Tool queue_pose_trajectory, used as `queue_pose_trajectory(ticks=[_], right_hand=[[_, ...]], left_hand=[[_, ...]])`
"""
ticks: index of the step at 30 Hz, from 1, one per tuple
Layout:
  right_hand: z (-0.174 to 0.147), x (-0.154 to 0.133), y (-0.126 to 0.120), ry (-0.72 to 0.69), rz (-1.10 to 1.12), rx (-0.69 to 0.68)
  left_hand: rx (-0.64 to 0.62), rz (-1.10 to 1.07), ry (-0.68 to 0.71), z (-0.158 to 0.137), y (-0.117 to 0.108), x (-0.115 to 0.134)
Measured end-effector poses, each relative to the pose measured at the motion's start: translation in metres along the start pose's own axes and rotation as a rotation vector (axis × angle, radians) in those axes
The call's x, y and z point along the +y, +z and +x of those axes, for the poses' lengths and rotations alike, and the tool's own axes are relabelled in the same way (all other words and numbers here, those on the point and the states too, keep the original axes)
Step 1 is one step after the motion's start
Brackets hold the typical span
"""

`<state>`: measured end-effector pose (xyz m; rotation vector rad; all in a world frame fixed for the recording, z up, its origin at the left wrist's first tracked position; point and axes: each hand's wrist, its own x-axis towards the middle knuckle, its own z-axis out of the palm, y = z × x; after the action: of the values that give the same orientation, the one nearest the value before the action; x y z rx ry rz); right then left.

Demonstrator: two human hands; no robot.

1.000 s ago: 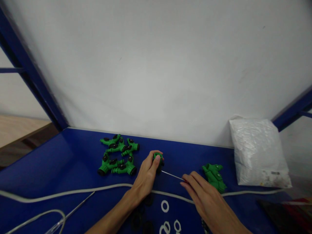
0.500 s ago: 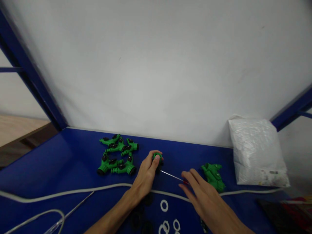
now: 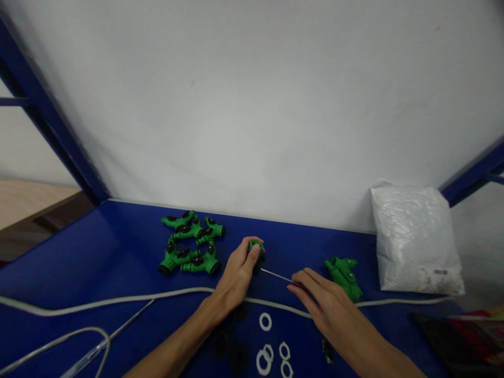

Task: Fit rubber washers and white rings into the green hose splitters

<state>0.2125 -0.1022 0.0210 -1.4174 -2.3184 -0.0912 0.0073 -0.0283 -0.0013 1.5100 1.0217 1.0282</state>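
My left hand (image 3: 241, 268) is closed around a green plastic hose splitter (image 3: 256, 244), its round open end facing up and most of its body hidden by my fingers. In my right hand (image 3: 323, 296) is a screwdriver (image 3: 277, 275), pinched by its handle. The thin metal shaft points left, and its tip meets the dark lower part of the splitter; exact contact is hard to make out. To the left lie several finished-looking green hose splitters (image 3: 191, 229) with black valve knobs and collars. Bare green splitter bodies (image 3: 343, 276) rest beyond my right hand.
White ring washers (image 3: 265, 322) and dark black rings (image 3: 238, 358) lie on the blue table (image 3: 129, 247) near me. A white cable (image 3: 157, 297) crosses the table under my left wrist. A white plastic package (image 3: 417, 241) leans on the wall at right. A small dark item (image 3: 327, 350) sits beside my right forearm.
My right hand has closed more tightly over the screwdriver handle and sits slightly nearer the splitter. My left hand keeps its hold. The view has shifted slightly.
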Motion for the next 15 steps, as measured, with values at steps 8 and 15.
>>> queue_pose_trajectory(ticks=[8, 15], right_hand=[[-0.002, -0.005, -0.017, 0.203, 0.25, -0.082], [-0.038, -0.021, -0.016, 0.294, 0.284, -0.238]], left_hand=[[0.052, -0.231, -0.07, 0.007, -0.002, -0.006], [-0.026, -0.88, -0.318, 0.019, -0.005, -0.005]])
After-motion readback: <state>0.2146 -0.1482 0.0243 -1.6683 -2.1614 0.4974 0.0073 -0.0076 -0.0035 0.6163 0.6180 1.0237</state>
